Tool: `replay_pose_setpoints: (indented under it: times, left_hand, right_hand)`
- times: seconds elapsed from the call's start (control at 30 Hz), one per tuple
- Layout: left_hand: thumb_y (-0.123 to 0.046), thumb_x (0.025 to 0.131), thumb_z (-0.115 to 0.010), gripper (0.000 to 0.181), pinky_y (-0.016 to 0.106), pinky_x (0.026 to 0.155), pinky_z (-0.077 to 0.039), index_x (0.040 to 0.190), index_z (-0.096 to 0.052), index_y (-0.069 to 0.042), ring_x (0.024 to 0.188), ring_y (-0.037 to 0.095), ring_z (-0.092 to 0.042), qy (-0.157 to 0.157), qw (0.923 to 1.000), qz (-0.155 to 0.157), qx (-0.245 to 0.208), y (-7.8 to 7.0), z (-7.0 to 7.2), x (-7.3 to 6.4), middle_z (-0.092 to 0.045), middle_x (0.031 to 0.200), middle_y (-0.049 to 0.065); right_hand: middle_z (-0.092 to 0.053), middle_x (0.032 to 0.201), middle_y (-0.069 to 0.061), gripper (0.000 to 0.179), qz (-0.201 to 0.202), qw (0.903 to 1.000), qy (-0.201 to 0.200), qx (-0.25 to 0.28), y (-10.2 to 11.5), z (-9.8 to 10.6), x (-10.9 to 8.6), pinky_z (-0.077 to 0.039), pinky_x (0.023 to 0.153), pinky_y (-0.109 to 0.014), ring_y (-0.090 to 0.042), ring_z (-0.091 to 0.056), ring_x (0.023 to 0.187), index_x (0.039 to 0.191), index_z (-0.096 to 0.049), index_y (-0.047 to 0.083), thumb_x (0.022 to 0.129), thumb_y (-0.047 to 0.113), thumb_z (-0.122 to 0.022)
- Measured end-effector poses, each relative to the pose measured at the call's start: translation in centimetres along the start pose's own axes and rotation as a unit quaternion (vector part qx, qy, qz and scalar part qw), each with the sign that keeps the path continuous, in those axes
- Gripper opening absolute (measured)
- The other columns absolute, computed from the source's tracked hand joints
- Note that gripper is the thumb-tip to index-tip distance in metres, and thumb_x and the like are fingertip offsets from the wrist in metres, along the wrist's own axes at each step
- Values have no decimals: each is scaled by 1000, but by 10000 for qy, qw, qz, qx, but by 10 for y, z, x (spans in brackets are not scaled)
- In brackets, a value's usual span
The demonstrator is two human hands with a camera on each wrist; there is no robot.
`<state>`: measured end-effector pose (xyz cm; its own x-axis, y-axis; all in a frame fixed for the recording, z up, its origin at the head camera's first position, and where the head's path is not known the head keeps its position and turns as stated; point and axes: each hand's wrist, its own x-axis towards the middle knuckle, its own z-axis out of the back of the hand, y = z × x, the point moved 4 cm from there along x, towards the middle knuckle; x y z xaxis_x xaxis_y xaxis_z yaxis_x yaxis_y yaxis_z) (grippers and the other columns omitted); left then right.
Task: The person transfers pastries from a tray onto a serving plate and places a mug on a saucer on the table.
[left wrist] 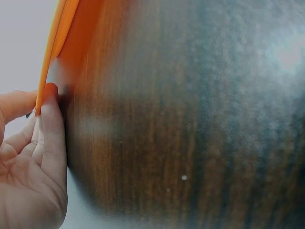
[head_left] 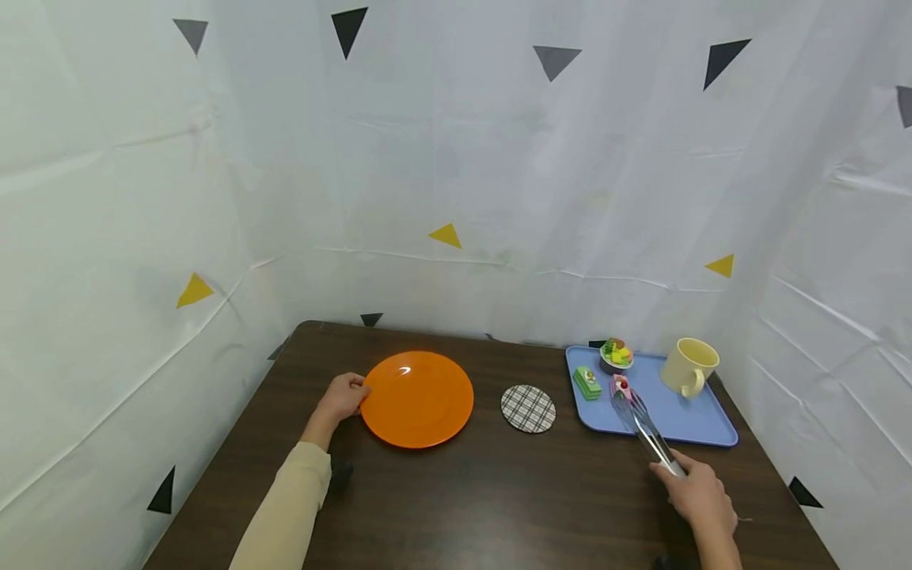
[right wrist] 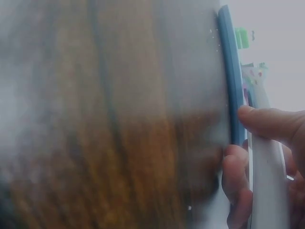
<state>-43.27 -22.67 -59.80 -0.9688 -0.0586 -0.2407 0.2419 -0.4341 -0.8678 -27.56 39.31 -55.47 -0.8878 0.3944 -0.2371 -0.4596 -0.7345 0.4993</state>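
Note:
My left hand (head_left: 345, 397) pinches the left rim of an orange plate (head_left: 417, 400); in the left wrist view the thumb lies above the plate's edge (left wrist: 47, 62) and the fingers under it. At the right, my right hand (head_left: 700, 491) grips metal tongs (head_left: 651, 435). Their tips are at a small pink cake piece (head_left: 621, 385) with a red top, on a blue tray (head_left: 694, 423). A green cake piece (head_left: 587, 383) sits left of it. Behind stands a small dark cup of colourful food (head_left: 616, 356). A pale yellow mug (head_left: 689, 367) occupies the tray's right side.
Between the plate and the tray lies a round checked coaster (head_left: 528, 408) on the dark wooden table (head_left: 456, 507). White sheeting with black, grey and yellow triangles hangs behind the table and along both sides.

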Motion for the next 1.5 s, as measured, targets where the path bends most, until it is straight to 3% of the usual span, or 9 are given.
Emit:
replay_pose_setpoints:
  times: [0.23, 0.33, 0.43, 0.67, 0.77, 0.97, 1.3, 1.5]
  left_hand:
    - [-19, 102, -56, 31, 29, 67, -56, 125, -57, 2, 81, 21, -64, -12, 10000, 20, -60, 1, -2, 0, -64, 107, 16]
    - [-19, 102, -55, 32, 28, 67, -56, 127, -56, 2, 81, 20, -63, -23, 10000, -24, -14, 0, -1, -3, -63, 108, 16]
    - [-19, 103, -54, 34, 28, 68, -55, 129, -54, 3, 82, 20, -62, 3, 9999, -149, -1, -3, 0, -7, -62, 110, 17]
    - [-19, 105, -51, 37, 30, 71, -55, 134, -51, 4, 86, 20, -63, 115, 9993, -340, -109, -4, 0, -13, -61, 115, 19]
    - [-19, 105, -51, 37, 30, 71, -56, 133, -51, 4, 86, 21, -64, 105, 9993, -353, -88, -3, -1, -12, -61, 115, 19]
    - [-20, 103, -53, 34, 30, 70, -56, 129, -54, 3, 86, 21, -64, 60, 9997, -226, -111, -2, -1, -9, -62, 112, 18]
    - [-20, 104, -53, 34, 29, 68, -56, 128, -55, 3, 84, 21, -64, 17, 9996, -216, -205, -7, 1, -12, -62, 111, 19]
    - [-21, 104, -54, 36, 29, 70, -55, 131, -54, 3, 84, 21, -63, -14, 9995, -255, -180, -8, 1, -18, -62, 113, 18]
  right_hand:
    - [-55, 124, -32, 90, 29, 9999, -147, 23, -2, 5, -2, -43, 63, -51, -41, -56, 87, 149, -45, 17, 82, 74, -60]
    - [-66, 107, -23, 88, 3, 9998, -169, 56, 0, 9, -2, -41, 61, -47, -35, -58, 82, 150, -45, 17, 83, 72, -61]
    - [-68, 94, -16, 89, 0, 9998, -176, 79, 1, 13, 0, -39, 61, -46, -31, -57, 78, 151, -43, 17, 84, 72, -61]
    - [-56, 123, -28, 93, 89, 9997, -200, 55, 11, 17, -2, -41, 62, -46, -34, -53, 84, 153, -40, 16, 83, 76, -58]
    - [-63, 109, -22, 96, 181, 9997, -144, 82, 17, 18, -4, -40, 58, -42, -30, -55, 80, 153, -39, 16, 82, 79, -56]
    - [-67, 76, -3, 97, 602, 9980, -5, 173, 35, 20, -11, -37, 53, -35, -21, -59, 70, 154, -39, 15, 82, 78, -56]
    - [-70, 79, -3, 95, 1036, 9944, 132, 185, 73, 10, -9, -38, 56, -34, -16, -64, 70, 152, -43, 17, 81, 77, -59]
    - [-69, 91, -9, 84, 1431, 9889, 132, 363, 93, -2, -13, -41, 58, -32, -14, -65, 68, 149, -48, 16, 85, 68, -63]
